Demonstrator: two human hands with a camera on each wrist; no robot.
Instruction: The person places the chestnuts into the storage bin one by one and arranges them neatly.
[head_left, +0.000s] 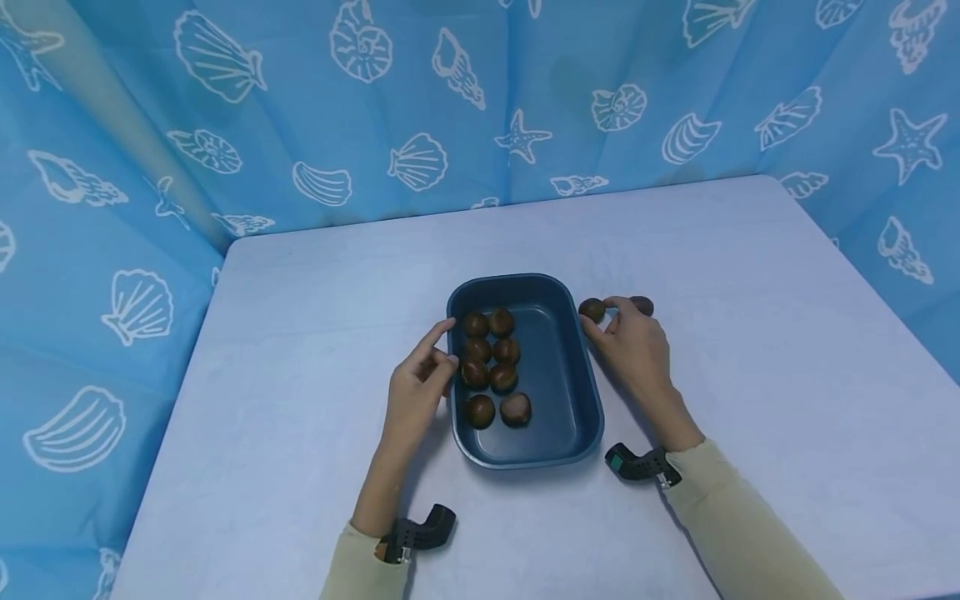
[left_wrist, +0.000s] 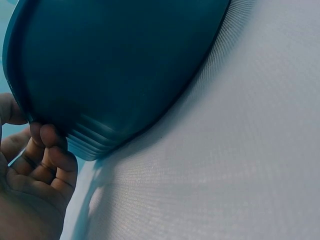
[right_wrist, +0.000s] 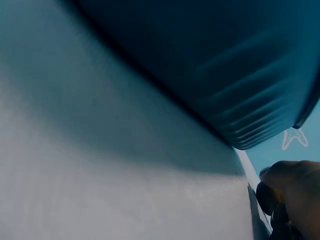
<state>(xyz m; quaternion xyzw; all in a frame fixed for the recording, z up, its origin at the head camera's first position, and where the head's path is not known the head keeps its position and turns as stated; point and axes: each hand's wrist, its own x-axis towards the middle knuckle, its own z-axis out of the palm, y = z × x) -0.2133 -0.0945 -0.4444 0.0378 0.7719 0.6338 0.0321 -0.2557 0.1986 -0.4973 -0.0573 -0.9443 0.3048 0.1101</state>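
Observation:
A dark blue rectangular tray [head_left: 558, 358] stands mid-table. Several glossy brown chestnuts [head_left: 503, 378] lie in two columns along its left side, the front right one showing a paler face [head_left: 515, 409]. At the tray's left rim, my left hand [head_left: 414, 387] holds the edge with its fingertips; the left wrist view shows curled fingers [left_wrist: 52, 150] against the outer wall. Just outside the right rim, my right hand [head_left: 636, 346] pinches a chestnut [head_left: 592, 310] between thumb and forefinger. Another chestnut [head_left: 642, 305] lies behind that hand, partly hidden by it.
A white cloth covers the table [head_left: 300, 333]. Behind it and on both sides hangs a blue curtain [head_left: 465, 108] with white shell prints. Black wrist straps with small cameras [head_left: 641, 463] sit at both cuffs.

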